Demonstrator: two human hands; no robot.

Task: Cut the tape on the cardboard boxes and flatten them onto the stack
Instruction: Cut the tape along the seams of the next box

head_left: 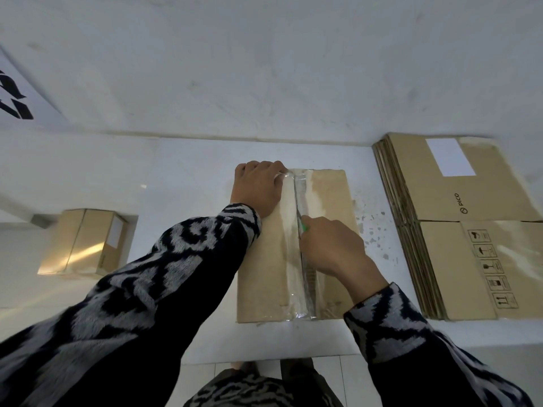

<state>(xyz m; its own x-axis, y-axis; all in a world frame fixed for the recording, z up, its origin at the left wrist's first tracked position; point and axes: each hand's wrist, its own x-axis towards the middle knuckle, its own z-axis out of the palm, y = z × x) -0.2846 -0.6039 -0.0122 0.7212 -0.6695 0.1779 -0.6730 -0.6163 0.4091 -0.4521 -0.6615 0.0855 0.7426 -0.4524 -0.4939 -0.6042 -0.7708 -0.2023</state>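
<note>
At far left, a sealed cardboard box stands on the white table, well apart from the work area; its contents cannot be seen. It appears to await its turn.

At centre, the box being cut lies with its taped seam running from near to far. The left hand presses on the far left corner, fingers curled over the far edge, probably to stop the box from sliding under the blade. The flaps are closed, so whether anything is inside cannot be told.

The right hand grips a green-handled cutter, fingers wrapped around it, blade on the seam about midway along. Judged from this position, the cut is partly complete.

At right, the stack of flattened boxes lies against the wall, near enough to receive the next flattened box. Small scraps lie on the table between box and stack.
</note>
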